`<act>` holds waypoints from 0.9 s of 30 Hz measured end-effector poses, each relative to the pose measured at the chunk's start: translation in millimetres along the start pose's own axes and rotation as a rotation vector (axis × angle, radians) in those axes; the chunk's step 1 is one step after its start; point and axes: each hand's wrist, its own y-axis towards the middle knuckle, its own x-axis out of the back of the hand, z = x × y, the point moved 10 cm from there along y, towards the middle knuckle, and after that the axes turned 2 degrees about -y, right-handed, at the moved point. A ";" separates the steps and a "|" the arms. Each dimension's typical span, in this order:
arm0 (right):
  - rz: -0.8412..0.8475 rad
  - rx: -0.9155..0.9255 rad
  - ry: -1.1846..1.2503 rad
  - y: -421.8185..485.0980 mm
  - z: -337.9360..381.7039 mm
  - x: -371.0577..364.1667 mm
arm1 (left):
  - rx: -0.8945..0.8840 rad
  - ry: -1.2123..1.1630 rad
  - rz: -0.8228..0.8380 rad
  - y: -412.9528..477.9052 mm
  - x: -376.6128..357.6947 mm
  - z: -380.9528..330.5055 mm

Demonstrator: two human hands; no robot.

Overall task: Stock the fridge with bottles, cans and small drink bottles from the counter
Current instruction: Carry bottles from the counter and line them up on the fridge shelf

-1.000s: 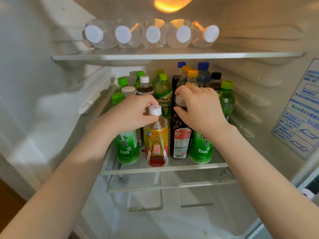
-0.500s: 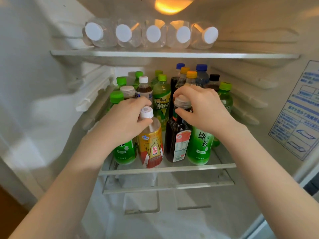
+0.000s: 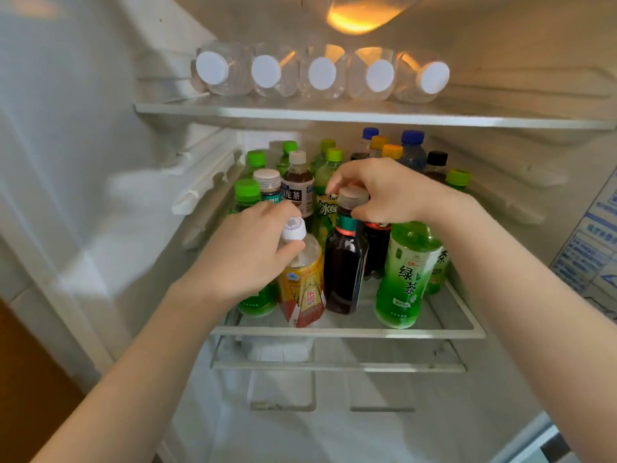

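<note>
Grip: left hand round yellow bottle neck, right hand pinching dark bottle cap. Likely squaring both into front row on shelf.

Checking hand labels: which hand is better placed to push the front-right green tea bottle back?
Likely right: the right hand grips the dark bottle beside the green tea bottle; the left hand holds the yellow bottle farther left.

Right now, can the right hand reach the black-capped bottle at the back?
Likely yes, from above: the black-capped bottle stands just behind the right hand, though that hand grips the dark bottle.
</note>
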 end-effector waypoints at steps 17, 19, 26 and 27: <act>0.047 -0.099 -0.228 26.8 -11.2 0.7 | -0.032 -0.038 -0.062 -10.2 11.2 7.2; 0.065 -0.090 -0.231 34.7 -12.8 -2.2 | -0.037 -0.031 -0.066 -10.5 10.9 5.8; 0.059 -0.100 -0.216 55.2 -22.5 -11.0 | -0.059 -0.029 -0.070 -5.3 7.0 2.4; 0.056 -0.105 -0.210 56.5 -24.5 -11.7 | -0.060 -0.033 -0.068 -3.5 6.0 2.4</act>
